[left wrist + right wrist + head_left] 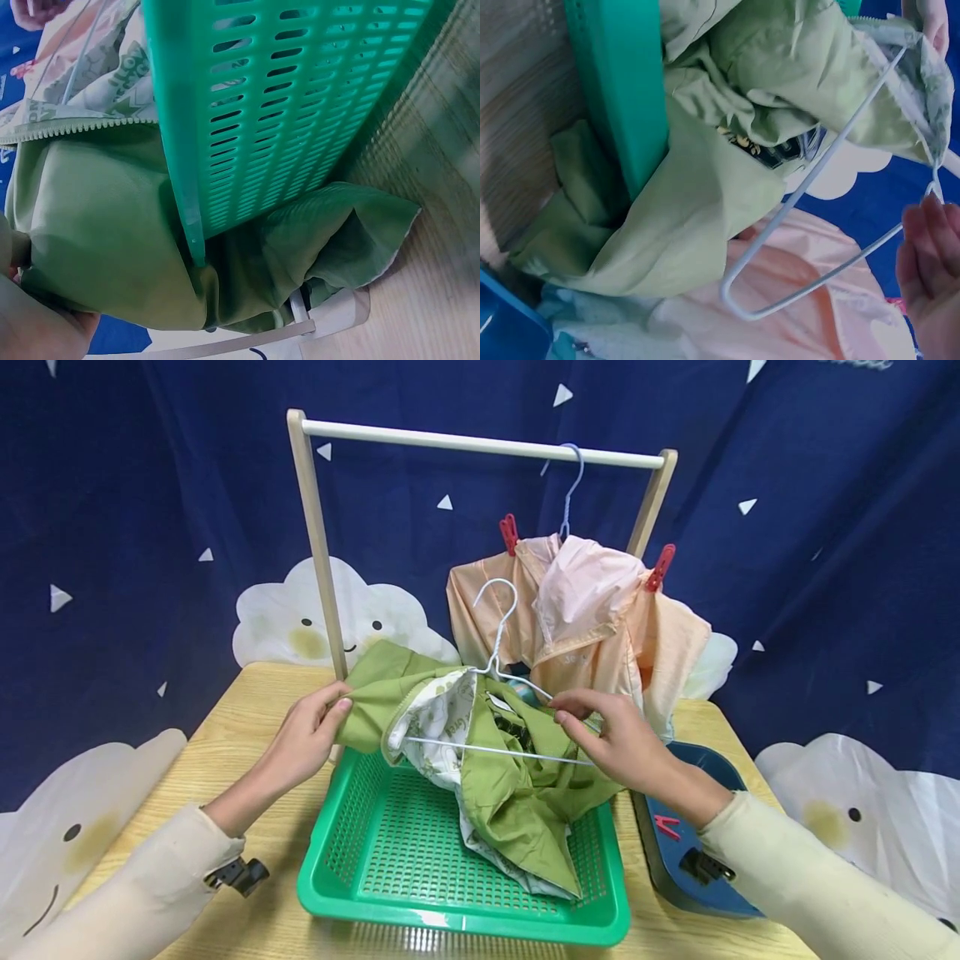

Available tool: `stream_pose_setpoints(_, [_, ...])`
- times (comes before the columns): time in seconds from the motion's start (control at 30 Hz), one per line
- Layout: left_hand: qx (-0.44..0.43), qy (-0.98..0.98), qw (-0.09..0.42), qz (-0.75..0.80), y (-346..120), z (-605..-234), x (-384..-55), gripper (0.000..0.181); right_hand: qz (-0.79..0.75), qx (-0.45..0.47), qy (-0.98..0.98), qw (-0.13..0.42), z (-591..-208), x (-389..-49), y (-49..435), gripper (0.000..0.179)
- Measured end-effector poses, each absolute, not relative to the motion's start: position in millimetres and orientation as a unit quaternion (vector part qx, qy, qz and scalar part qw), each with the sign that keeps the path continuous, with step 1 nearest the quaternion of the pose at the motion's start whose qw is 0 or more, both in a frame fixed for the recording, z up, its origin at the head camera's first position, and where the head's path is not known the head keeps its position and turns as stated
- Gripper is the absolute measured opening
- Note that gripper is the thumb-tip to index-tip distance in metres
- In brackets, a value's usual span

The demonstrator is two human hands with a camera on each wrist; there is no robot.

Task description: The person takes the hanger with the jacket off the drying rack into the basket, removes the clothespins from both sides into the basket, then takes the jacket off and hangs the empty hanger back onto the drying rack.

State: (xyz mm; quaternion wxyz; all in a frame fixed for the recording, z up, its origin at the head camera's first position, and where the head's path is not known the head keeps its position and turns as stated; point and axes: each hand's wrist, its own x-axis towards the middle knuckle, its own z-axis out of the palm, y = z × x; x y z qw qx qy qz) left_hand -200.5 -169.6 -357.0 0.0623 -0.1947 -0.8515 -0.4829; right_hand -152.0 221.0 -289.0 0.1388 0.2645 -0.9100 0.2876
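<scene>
The left hand [303,739] pinches the jacket [498,793] at its left side, thumb on top. The right hand [626,739] grips the upper right arm of the hanger [814,169] between thumb and fingers. The jacket lies over the basket [465,922], at its far part, with its front parted.

Key relation: the hanger's long axis runs left to right, hook up and toward the far side. Its left end appears tucked into the jacket lining, although folds prevent full confirmation. Its right end lies outside, above the jacket's right half, nearer to the right hand. From the right fingers, that half lies below, toward the near side. The rack [450,441] stands beyond.
</scene>
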Motion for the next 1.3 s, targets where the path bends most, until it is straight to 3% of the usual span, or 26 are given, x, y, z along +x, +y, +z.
stream_pose_setpoints(0.13, [-0.195,-0.853,0.06,-0.48,-170,-359,-200,0.027,0.285,0.242,-0.915,0.151,-292,-161,228,0.016])
stream_pose_setpoints(0.3, [-0.2,-0.852,0.067,-0.48,-169,-360,-199,0.028,0.304,0.219,-0.924,0.074,-295,-171,238,0.027])
stream_pose_setpoints(0.4, [-0.202,-0.851,0.077,-0.479,-169,-359,-199,0.027,0.357,0.221,-0.908,-0.01,-295,-179,246,0.04])
stream_pose_setpoints(0.63, [-0.211,-0.845,0.098,-0.481,-167,-355,-199,0.026,0.453,0.171,-0.828,-0.282,-295,-192,258,0.075])
stream_pose_setpoints(0.8, [-0.219,-0.844,0.124,-0.473,-164,-353,-200,0.024,0.445,0.142,-0.789,-0.4,-292,-190,259,0.086])
stream_pose_setpoints(0.9, [-0.225,-0.852,0.125,-0.457,-162,-349,-199,0.024,0.441,0.133,-0.788,-0.409,-290,-189,259,0.088])
stream_pose_setpoints(1.07, [-0.248,-0.892,0.117,-0.36,-158,-337,-192,0.031,0.427,0.116,-0.812,-0.381,-286,-186,257,0.087])
stream_pose_setpoints(1.23, [-0.272,-0.931,0.105,-0.22,-147,-328,-183,0.08,0.414,0.122,-0.826,-0.364,-283,-180,251,0.087])
stream_pose_setpoints(1.3, [-0.279,-0.938,0.098,-0.184,-143,-328,-180,0.091,0.412,0.124,-0.827,-0.361,-283,-179,249,0.087])
